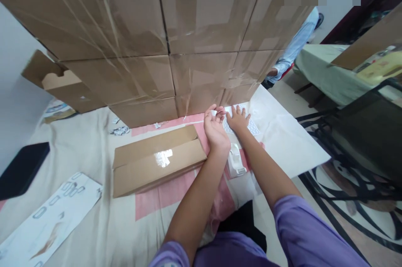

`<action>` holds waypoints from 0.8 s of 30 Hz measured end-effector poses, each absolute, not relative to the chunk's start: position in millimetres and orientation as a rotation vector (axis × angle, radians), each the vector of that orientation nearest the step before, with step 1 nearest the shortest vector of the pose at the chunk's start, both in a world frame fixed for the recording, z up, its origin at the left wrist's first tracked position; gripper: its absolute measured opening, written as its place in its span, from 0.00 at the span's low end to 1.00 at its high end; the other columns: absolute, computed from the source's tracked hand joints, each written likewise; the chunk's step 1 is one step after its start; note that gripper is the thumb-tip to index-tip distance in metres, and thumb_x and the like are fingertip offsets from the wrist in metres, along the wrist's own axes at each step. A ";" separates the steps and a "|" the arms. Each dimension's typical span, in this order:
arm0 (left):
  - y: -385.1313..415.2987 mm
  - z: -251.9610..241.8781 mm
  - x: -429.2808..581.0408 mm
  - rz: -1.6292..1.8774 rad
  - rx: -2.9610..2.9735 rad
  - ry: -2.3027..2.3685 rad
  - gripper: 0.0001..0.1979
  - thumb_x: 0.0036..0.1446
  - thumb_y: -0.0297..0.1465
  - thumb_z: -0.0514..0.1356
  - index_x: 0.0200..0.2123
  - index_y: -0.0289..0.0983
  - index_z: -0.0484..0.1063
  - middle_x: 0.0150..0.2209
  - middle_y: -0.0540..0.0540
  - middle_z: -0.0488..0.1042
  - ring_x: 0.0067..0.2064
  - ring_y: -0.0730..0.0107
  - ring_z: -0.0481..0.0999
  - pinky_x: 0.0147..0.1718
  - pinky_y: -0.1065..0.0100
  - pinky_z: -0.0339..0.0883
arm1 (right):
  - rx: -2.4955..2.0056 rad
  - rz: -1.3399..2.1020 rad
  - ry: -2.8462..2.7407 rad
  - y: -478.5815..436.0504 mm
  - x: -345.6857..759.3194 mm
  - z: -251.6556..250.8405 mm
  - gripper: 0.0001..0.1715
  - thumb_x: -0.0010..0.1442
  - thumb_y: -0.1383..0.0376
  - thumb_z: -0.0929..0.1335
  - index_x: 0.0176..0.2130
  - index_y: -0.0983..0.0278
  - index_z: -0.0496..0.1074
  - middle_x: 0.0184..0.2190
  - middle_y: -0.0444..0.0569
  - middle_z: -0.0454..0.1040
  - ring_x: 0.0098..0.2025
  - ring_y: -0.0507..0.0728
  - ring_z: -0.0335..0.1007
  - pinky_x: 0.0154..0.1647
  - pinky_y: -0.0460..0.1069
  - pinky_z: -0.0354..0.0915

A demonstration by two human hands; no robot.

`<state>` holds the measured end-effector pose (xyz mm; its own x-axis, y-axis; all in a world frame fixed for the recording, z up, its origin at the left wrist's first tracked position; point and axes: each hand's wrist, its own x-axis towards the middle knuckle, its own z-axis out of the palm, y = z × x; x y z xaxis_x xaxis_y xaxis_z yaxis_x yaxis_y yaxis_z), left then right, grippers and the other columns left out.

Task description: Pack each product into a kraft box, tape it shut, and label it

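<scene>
My left hand (216, 130) is turned palm up, its fingers curled around a small white piece (214, 112) that looks like paper or a label. Right beside it my right hand (238, 120) lies with fingers spread on a white sheet printed with rows of small blue marks (253, 127). Below the hands, between my forearms, is a white tape dispenser (235, 161). Left of my left forearm lies a long flat cardboard box (160, 160), closed, with a shiny patch of clear tape on top.
A tall stack of taped cardboard boxes (204, 28) rises behind the hands. An opened carton (72, 86), a black flat object (23, 170) and a printed white sheet (52, 221) lie leftward. At right are a black chair (364, 133) and another person's sleeve (297, 45).
</scene>
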<state>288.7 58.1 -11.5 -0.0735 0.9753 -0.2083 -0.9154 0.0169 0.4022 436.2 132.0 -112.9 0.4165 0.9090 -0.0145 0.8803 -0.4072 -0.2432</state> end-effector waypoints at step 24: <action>42.3 -12.5 298.8 1.538 0.372 0.735 0.20 0.50 0.25 0.70 0.45 0.42 0.69 0.49 0.47 0.71 0.55 0.66 0.75 0.54 0.65 0.66 | -1.303 0.786 -1.261 36.5 388.7 -3.2 0.19 0.52 0.49 0.77 0.29 0.62 0.79 0.27 0.46 0.77 0.32 0.54 0.72 0.34 0.49 0.66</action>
